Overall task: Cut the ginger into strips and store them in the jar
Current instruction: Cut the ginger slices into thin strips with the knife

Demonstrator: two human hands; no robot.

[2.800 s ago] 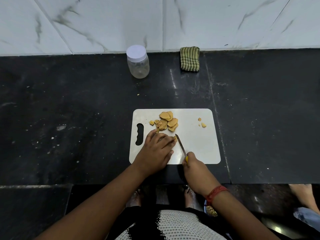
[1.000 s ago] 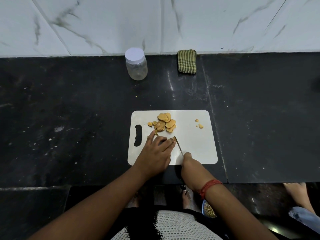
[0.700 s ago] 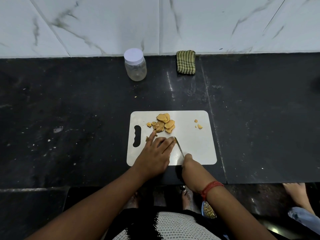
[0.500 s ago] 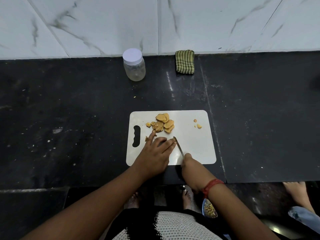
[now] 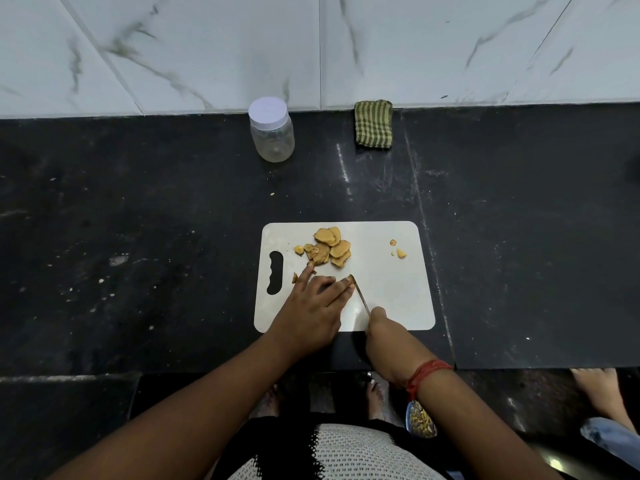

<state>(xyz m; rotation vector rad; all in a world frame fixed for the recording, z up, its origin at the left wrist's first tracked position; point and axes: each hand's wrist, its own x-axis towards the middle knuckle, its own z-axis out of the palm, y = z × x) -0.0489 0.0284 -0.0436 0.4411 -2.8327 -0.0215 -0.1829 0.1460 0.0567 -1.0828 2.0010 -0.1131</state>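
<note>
1. Ginger slices point(image 5: 330, 250) sit piled near the cutting board's point(image 5: 388, 292) far edge.
2. Left hand point(image 5: 313, 306) presses a hidden piece, fingers curled.
3. Right hand point(image 5: 384, 336) grips the knife point(image 5: 358, 294), blade at the fingertips.
4. Lidded jar point(image 5: 272, 131) stands at the counter's point(image 5: 138, 220) back edge.

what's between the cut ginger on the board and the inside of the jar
The jar stands at the back of the counter with its white lid on. Bare counter lies between it and the cutting board holding the ginger slices.
</note>
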